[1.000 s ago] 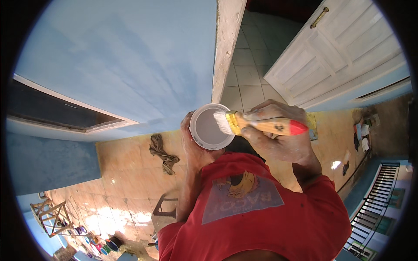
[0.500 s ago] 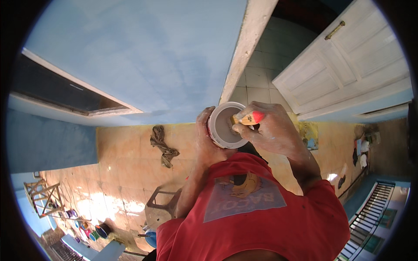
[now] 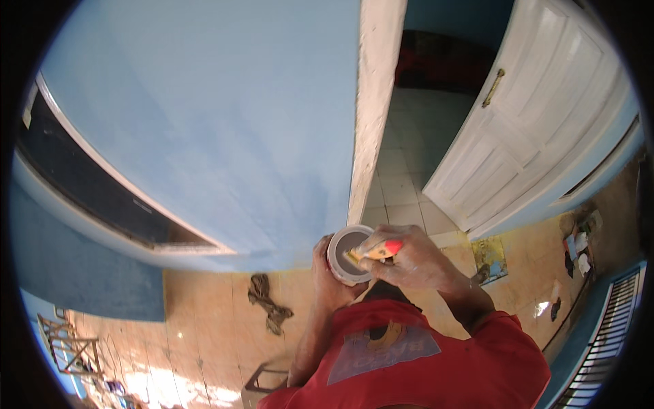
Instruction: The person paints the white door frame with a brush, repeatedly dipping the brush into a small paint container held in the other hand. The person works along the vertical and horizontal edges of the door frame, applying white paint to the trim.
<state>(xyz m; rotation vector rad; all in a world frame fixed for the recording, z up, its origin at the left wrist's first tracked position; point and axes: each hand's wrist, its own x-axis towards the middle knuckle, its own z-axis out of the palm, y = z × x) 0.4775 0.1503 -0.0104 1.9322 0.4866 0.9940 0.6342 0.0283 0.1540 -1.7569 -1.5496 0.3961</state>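
My left hand (image 3: 328, 278) is wrapped round the left side of a small white paint pot (image 3: 334, 262), holding it in front of my red shirt. Pale grey paint (image 3: 346, 251) shows inside. In my right hand (image 3: 417, 260) is a paintbrush (image 3: 383, 249) with a wooden handle and a red end, its bristles tilted down into the pot's mouth. Whitish smears cover the fingers of my right hand. The whitish door frame (image 3: 373, 88) and the light blue wall (image 3: 238, 123) rise just beyond the pot.
A white panelled door (image 3: 531, 109) stands ajar at the right. On the tiled floor lies a crumpled dark cloth (image 3: 268, 304). A plastic stool (image 3: 262, 379) is by my left elbow. Far left are a wooden stand (image 3: 71, 347) and a dark window (image 3: 95, 177); a barred railing (image 3: 606, 334) is far right.
The view has tilted up, so the pot and both hands sit lower and more of the wall and doorway shows. The brush is still in the pot, its handle lying slightly flatter.
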